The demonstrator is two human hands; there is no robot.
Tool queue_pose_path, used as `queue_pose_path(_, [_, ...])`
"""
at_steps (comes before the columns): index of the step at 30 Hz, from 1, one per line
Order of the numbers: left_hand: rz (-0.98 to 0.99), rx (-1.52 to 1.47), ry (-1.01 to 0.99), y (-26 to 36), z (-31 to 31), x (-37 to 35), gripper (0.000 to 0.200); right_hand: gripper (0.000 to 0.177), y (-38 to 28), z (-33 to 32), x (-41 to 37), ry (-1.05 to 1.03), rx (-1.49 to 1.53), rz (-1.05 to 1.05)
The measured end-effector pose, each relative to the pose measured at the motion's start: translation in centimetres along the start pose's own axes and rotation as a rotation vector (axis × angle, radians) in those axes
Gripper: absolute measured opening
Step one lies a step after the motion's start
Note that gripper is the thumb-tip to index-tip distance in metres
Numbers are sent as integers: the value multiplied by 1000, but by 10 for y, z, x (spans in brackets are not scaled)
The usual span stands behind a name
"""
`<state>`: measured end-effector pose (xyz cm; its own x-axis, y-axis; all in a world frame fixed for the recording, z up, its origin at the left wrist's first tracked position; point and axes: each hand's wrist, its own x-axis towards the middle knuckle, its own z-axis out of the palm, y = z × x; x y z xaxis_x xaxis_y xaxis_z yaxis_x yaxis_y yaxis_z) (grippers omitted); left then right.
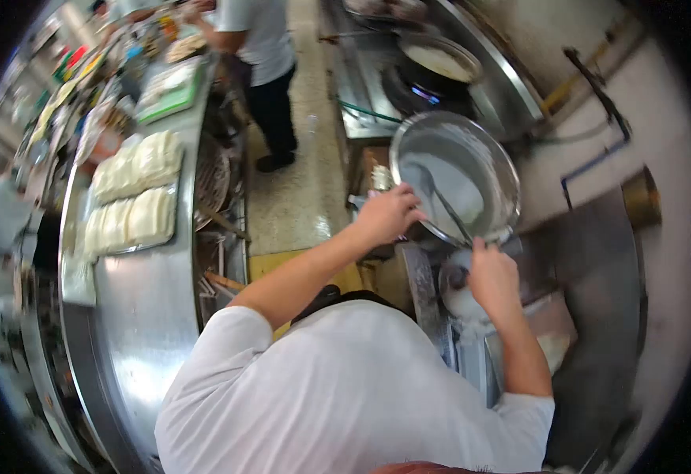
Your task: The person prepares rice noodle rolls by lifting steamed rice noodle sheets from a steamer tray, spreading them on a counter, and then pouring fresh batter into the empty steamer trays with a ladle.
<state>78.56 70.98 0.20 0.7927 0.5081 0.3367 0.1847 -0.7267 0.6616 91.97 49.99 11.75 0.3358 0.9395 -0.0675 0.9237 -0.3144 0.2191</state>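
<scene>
Down the left of the frame, a long steel surface (pixel 148 316), loaded with flat trays of pale folded sheets (pixel 136 193) and, further along, a green tray (pixel 168 95). At its far end, a co-worker (pixel 262 47) in a pale shirt and dark trousers, standing on the tiled floor with one arm stretched over the surface. Across the aisle, a steel cooking range (pixel 357 79) against the wall, carrying a wide pan (pixel 440 62) of pale liquid over a blue flame.

Nearer, just ahead of the wearer's white shirt, a round metal tray (pixel 488 150), tilted toward the camera, well apart from the lit pan and above a pale round vessel (pixel 460 296), partly hidden. Inside the tray, a thin pool of white batter (pixel 460 186) spread over the lower left of the base, the upper part bare metal.

Left hand (pixel 389 213) clamped on the tray's left rim, fingers curled over the edge. Right hand (pixel 491 276) just below the tray's lower rim, fingers closed on the end of a ladle (pixel 440 197). Ladle bowl resting in the batter, thin handle slanting down across the tray to the right hand.
</scene>
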Motion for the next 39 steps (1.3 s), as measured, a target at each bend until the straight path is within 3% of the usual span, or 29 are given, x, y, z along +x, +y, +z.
queue_pose_path(6, [12, -49, -9, 1, 1, 1, 32, 20, 26, 24, 8, -8, -102, 161])
queue_pose_path(9, [7, -55, 27, 1, 1, 2, 31, 16, 44, -8, 14, -133, -76, 100])
queue_pose_path(11, [-28, -56, -25, 0, 0, 2, 34, 14, 45, -51, 19, -371, 13, 91])
queue_pose_path(14, [3, -81, -3, -6, 1, 1, 33, 20, 51, -73, 27, -421, 160, 83])
queue_pose_path(18, [-4, -128, 6, -5, -1, -2, 34, 20, 24, -56, 24, -339, 149, 41])
queue_pose_path(21, [42, -142, 33, -8, -1, -2, 33, 23, -10, -28, 21, -279, -6, 155])
queue_pose_path(25, [20, -112, -2, -6, -3, -1, 34, 25, 13, 13, 25, -218, -36, 222])
queue_pose_path(35, [14, -115, -3, -7, 0, -2, 33, 19, 23, -83, 19, -348, 46, 54])
queue_pose_path(39, [27, -124, 10, -6, -2, -3, 33, 22, 1, -60, 18, -302, 111, 28])
